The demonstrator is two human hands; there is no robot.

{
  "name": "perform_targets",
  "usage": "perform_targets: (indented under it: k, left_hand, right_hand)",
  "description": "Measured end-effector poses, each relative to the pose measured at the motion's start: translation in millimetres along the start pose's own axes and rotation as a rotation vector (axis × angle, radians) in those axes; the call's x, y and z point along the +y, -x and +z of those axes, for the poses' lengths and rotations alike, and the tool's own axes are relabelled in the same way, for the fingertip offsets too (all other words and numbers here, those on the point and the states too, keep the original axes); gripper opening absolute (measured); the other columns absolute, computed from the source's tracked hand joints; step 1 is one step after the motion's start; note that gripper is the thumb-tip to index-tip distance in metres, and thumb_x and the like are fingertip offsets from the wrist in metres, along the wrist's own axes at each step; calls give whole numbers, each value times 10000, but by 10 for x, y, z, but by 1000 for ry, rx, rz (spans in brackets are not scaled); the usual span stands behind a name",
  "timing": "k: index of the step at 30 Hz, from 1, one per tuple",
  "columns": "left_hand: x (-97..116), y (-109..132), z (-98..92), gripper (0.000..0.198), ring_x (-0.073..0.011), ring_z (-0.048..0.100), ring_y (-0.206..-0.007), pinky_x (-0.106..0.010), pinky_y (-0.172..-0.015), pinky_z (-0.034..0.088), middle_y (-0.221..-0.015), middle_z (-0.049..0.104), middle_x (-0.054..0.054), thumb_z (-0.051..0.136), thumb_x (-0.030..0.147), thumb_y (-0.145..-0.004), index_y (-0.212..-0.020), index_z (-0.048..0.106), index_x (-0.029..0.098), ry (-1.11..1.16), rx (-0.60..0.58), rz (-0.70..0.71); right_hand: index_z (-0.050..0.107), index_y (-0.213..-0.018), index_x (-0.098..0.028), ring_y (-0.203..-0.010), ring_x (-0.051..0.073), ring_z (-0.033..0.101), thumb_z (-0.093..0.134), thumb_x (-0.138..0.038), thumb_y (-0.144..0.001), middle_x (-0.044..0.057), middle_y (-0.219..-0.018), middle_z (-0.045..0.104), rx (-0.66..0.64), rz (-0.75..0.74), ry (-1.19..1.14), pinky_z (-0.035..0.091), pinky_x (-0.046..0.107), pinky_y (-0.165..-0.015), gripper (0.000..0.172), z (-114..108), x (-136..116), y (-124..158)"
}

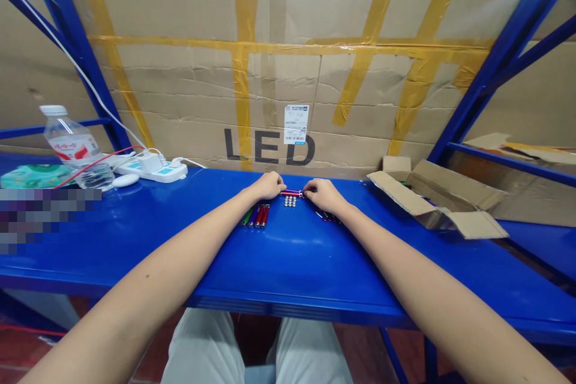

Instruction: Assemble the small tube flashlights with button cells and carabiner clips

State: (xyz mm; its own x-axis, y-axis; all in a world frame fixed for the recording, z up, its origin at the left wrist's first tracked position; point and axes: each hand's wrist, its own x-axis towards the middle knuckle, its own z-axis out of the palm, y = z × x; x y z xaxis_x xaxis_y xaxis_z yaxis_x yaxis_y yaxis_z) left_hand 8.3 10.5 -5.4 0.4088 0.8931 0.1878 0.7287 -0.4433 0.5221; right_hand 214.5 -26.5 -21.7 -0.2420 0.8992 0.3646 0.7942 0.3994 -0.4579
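My left hand [270, 185] is closed, its fingertips at the left end of slim, shiny purple and red tubes [291, 193] lying crosswise. At their right end, my right hand [323, 193] pinches with thumb and fingers. Just in front of the tubes sit several small silvery round pieces [290, 201], like button cells, in neat rows. Below my left wrist lie several green, purple and red metal tubes [256, 216] side by side. More small slim parts [324, 215] are partly hidden under my right wrist.
The blue table [297, 264] backs onto a large taped cardboard sheet [189, 96] marked LED. An open cardboard box [423, 198] stands at right. At left are a water bottle [74, 147], a white power strip [157, 169] with cables, and a green packet [33, 176].
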Motion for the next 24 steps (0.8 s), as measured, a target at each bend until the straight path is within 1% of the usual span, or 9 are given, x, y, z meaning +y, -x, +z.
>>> perform_targets:
  k: [4,9,13,18,24]
  left_hand:
    - [19,12,-14,233,-227,645,-751,-320,-679,438,-793,727,-86,588,327,-838,-686,676,174,-27,-33,-7]
    - [31,23,-57,229,-206,663,-874,-283,-766,466,-963,749,-80,591,336,-831,-867,738,165,-9,-75,33]
    - [13,30,-74,256,-197,666,-876,-272,-789,477,-974,749,-69,629,336,-801,-956,746,168,9,-135,55]
    - [-9,24,-60,260,-204,663,-895,-276,-779,479,-975,747,-76,648,324,-791,-971,741,162,-11,-127,67]
    - [0,30,-72,249,-205,666,-892,-285,-795,477,-981,749,-82,619,317,-808,-944,751,156,-21,-128,66]
  right_hand:
    - [740,-842,-177,-834,197,654,595,-170,-806,77,-921,747,-27,-12,-7,465,279,-778,150,-32,0,23]
    - [729,-910,-180,-875,186,651,595,-224,-822,65,-979,737,-73,-28,10,463,260,-780,165,-58,-3,45]
    - [690,-891,-166,-876,192,637,623,-216,-797,75,-975,721,-72,-32,43,455,267,-763,125,-46,1,43]
    - [653,-904,-158,-874,186,625,624,-192,-792,84,-986,704,-58,-37,68,450,274,-759,120,-14,27,22]
    - [662,-918,-161,-910,206,628,620,-200,-810,91,-999,702,-47,-60,70,462,298,-799,123,-20,9,27]
